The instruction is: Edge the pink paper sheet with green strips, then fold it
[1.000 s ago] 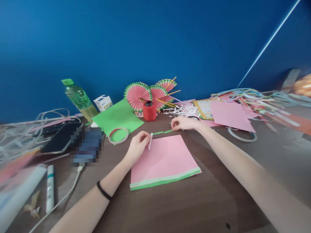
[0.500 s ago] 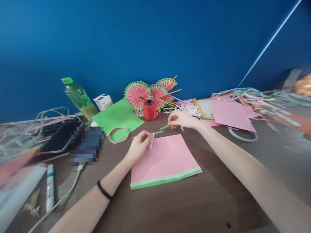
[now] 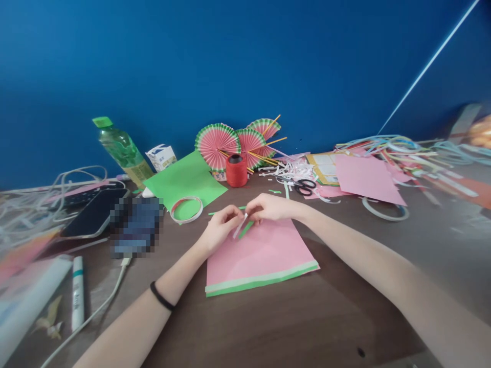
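A sheet of pink paper lies on the brown table, a pale strip and a green strip along its near edge. Over its far left part, my left hand pinches a narrow white strip between thumb and fingers. Close beside it, my right hand is closed on a narrow green paper strip, which slants down over the pink sheet. The two hands nearly meet, and their fingers hide the upper ends of both strips. Another thin green strip lies behind the left hand.
Behind are a red thread spool, pleated watermelon fans, black-handled scissors and white paper scraps. A tape roll rests on a green sheet at left, near a bottle and phones. Pink sheets lie at right.
My right hand has come left and nearer, from behind the pink sheet to beside my left hand, bringing the green strip. The scissors now show. The left hand still holds the white strip.
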`<state>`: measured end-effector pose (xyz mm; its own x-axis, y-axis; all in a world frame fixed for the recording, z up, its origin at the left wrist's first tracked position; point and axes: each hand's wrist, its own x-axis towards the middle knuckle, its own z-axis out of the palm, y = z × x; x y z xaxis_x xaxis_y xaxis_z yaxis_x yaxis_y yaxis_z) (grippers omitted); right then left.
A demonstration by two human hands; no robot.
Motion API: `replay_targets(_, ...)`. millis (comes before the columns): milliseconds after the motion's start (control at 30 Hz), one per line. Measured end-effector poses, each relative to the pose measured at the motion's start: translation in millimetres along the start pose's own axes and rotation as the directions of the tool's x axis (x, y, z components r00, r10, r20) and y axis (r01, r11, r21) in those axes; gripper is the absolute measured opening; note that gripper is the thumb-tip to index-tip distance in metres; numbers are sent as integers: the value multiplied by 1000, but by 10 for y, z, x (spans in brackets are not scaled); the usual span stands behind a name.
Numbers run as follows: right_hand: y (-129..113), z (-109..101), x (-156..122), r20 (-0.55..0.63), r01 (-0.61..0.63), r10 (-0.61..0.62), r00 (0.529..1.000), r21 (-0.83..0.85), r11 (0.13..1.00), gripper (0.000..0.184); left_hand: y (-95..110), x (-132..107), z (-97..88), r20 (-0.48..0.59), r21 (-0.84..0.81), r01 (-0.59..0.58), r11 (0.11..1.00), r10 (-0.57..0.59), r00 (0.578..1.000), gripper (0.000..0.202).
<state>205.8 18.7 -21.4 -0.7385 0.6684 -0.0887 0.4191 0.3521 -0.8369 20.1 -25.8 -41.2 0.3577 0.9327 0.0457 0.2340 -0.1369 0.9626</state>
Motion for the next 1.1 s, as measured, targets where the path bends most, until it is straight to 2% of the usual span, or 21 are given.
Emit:
replay_targets(100, 20, 56, 26, 13, -22, 21, 1000, 96, 995, 15, 32, 16, -10, 20, 171, -37, 984, 34, 999, 19)
replay_targets(200, 23, 65, 30, -4, -18, 18, 1000, 143, 990, 16, 44, 34, -5, 45, 250, -49, 967, 39, 998, 19)
replay_targets(400, -14, 19, -10, -37, -6, 11, 999, 137, 991, 14, -4, 54, 1, 78, 265, -72, 962, 53, 996, 19)
replay_targets(567, -84, -10, -55, -80, 17, -17, 997, 8, 1000, 13, 5, 40, -6, 85, 307, -51, 950, 26, 996, 18)
replay_targets(833, -130, 0, -66, -73, 22, -28, 997, -77, 997, 11, 37, 30, 19, 84, 324, -46, 945, 20, 996, 19)
replay_targets(1100, -143, 26, -69, -65, 37, -42, 997, -88, 995, 11, -1, 40, 18, 109, 288, -71, 955, 41, 993, 18)
